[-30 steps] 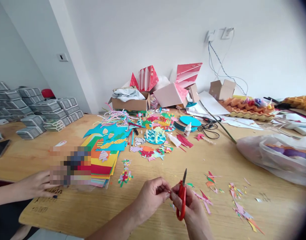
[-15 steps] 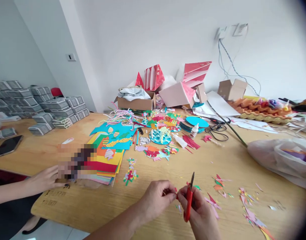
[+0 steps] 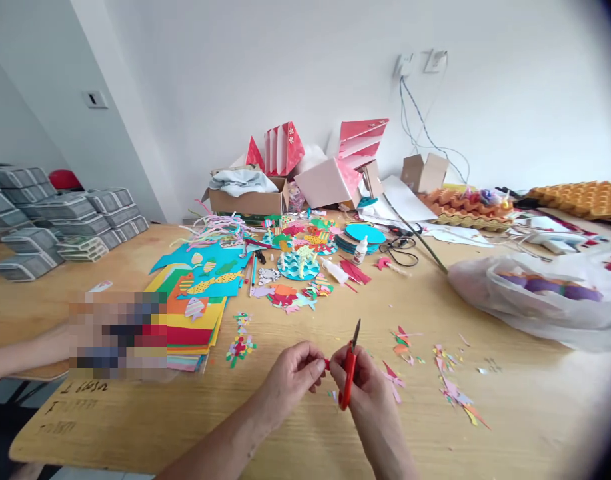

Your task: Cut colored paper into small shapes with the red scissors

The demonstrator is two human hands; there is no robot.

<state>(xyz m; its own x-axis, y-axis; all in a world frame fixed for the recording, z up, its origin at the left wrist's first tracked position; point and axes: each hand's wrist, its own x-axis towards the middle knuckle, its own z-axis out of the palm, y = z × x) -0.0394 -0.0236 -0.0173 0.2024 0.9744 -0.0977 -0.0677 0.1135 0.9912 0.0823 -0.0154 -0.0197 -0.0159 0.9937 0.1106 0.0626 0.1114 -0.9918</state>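
Near the front of the table, my left hand (image 3: 296, 375) pinches one end of a small red paper piece (image 3: 328, 364) between thumb and fingers. The fingertips of my right hand (image 3: 369, 381) meet its other end. Also in my right hand is a pair of red-handled scissors (image 3: 348, 375), tucked against the fingers with the dark blades pointing up and away. Much of the red piece is covered by my fingers. Paper scraps (image 3: 394, 381) lie just right of my right hand, and small cut bits (image 3: 241, 348) form a pile left of my hands.
Coloured paper sheets (image 3: 185, 339) lie at left, beside a co-worker's blurred hand and forearm (image 3: 40, 347). Behind are paper fish (image 3: 285, 297), a blue wavy paper piece (image 3: 299, 267), a glue bottle (image 3: 360, 251) and blue discs (image 3: 365, 233). A plastic bag (image 3: 485, 303) sits at right.
My view has turned to the right, so everything sits further left in the picture. Both hands still grip the red piece, with the scissors still in my right hand.
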